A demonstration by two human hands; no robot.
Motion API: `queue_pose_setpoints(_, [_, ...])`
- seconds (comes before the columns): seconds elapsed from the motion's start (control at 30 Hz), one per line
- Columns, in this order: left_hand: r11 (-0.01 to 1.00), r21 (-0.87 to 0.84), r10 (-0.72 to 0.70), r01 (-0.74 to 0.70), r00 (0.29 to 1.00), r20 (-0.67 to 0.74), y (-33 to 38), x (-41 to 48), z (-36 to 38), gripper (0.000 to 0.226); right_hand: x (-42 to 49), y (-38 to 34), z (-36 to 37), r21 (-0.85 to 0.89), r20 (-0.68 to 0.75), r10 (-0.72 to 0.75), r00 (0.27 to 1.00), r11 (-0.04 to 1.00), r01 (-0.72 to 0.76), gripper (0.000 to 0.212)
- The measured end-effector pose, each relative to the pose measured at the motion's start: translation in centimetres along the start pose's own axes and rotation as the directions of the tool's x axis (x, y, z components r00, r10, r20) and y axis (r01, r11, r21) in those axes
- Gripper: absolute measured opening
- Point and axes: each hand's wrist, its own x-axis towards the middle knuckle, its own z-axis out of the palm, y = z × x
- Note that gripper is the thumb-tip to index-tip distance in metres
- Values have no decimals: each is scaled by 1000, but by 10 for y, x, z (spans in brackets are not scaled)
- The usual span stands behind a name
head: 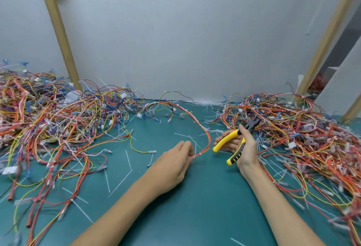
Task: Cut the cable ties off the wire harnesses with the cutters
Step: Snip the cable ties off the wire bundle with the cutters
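Mat (205, 202): left hand (173, 165) pinches harness (207, 135); right hand (246, 150), cutters (224, 141).

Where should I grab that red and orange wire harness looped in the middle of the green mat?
Pinch the red and orange wire harness at its near end, right beside the white cable tie, coming from the left, as the left hand does. The bundle is thin and curves rightward there, leaving the tie open to the yellow-and-black cutters in the right hand.
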Motion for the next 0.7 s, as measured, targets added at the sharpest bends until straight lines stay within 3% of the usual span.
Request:
queue_pose_setpoints(0.27, [922, -308, -269, 234, 960, -76, -6, 4, 7, 4, 3, -2, -1, 126, -49, 22, 999, 992, -15, 48])
queue_pose_setpoints(0.4, [862, -359, -411, 358, 908, -80, -13, 16, 3, 15, 1, -1, 1, -56, 57, 34, 998, 998, -31, 41])
queue_pose_setpoints(0.47, [658, -627, -516, 417, 856, 29, -19, 25, 0, 20, -3, 1, 2, -183, 143, 36, 989, 983, -10, 34])
queue_pose_setpoints(0.53, [319, -851, -548, 418, 814, 194, -22, 32, 0, 19, -6, 1, 3, -252, 199, 29, 980, 967, 22, 31])
queue_pose_setpoints(0.6, [78, -926, -529, 369, 803, 275, -27, 41, 0, 15, -7, -1, 4, -266, 243, 31, 970, 963, 36, 31])
queue_pose_setpoints(0.7, [-198, -945, -450, 262, 832, 325, -40, 53, -1, 18, -7, -3, 3, -349, 373, 65, 925, 934, 75, 29])
